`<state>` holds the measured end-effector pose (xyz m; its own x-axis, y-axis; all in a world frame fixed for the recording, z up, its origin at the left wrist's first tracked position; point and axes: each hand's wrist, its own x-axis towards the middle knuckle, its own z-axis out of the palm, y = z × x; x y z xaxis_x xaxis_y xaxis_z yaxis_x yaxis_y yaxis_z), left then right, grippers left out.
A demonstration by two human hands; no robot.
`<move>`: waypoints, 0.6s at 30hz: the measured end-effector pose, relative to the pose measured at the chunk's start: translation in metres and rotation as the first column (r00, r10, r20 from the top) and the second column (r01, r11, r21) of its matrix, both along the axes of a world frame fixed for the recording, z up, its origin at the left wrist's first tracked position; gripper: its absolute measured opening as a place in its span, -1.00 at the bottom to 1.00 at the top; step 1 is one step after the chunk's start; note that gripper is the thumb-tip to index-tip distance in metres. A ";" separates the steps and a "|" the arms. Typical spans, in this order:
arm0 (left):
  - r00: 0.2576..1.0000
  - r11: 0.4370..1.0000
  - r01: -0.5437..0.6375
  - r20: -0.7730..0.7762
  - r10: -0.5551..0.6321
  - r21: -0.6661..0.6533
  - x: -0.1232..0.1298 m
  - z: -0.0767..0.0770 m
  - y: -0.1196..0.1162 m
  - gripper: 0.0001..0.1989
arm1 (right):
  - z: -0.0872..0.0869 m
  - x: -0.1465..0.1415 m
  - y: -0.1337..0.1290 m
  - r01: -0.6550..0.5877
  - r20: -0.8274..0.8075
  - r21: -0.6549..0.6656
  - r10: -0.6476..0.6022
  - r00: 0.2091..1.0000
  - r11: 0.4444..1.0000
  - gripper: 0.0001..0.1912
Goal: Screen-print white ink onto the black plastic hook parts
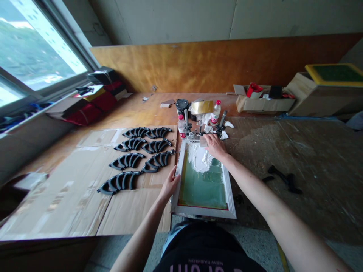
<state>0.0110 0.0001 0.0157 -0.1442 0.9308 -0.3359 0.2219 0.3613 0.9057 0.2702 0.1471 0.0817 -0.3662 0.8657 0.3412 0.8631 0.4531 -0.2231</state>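
Note:
In front of me lies a screen printing frame (231, 206) with a pale metal border and green mesh, with thick white ink (202, 160) spread over its far half. My right hand (216, 145) is closed around a small flat squeegee (203, 141) at the far end of the mesh, next to the hinge clamps (219, 130). My left hand (171, 181) grips the left edge of the frame, its fingertips partly hidden at the border. To the left, several black curved slatted parts (123, 161) lie in two columns on flattened cardboard (82, 185).
Behind the clamps stand two red-capped bottles (216, 112), a black tub (182, 107) and a tape roll (202, 107). Open boxes (265, 104) sit at the back right, stacked boxes (93, 98) by the window. A black bracket-like piece (285, 179) lies on the right.

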 end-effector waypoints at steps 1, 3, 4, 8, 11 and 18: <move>1.000 1.000 0.015 0.025 -0.015 -0.016 -0.001 -0.008 0.001 -0.16 | -0.001 -0.009 0.002 0.000 0.039 -0.061 0.002 0.999 0.998 -0.60; 0.997 0.999 0.036 0.074 -0.033 -0.036 -0.005 -0.018 0.002 -0.15 | -0.007 -0.016 -0.002 -0.002 0.095 -0.145 0.016 0.995 0.989 -0.80; 0.995 0.998 0.041 0.087 -0.038 -0.042 -0.006 -0.019 0.002 -0.15 | -0.011 -0.016 -0.008 -0.023 0.110 -0.158 0.041 0.993 0.987 -0.85; 0.993 0.998 0.032 0.114 -0.025 -0.061 -0.006 -0.014 0.000 -0.19 | -0.019 0.001 -0.046 -0.285 0.138 -0.130 0.302 0.943 0.950 -0.85; 0.994 0.997 0.033 0.111 -0.025 -0.073 -0.001 -0.006 -0.002 -0.19 | -0.014 0.015 -0.062 -0.482 0.103 -0.147 0.498 0.861 0.864 -0.85; 0.995 0.998 0.016 0.097 -0.010 -0.062 0.002 0.005 -0.003 -0.13 | -0.021 0.006 -0.069 -0.388 0.027 -0.055 0.390 0.920 0.920 -0.82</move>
<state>0.0133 -0.0029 0.0204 -0.0963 0.9091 -0.4052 0.1391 0.4154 0.8989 0.2759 0.0782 0.0607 -0.6890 0.6673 0.2828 0.6288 0.7445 -0.2244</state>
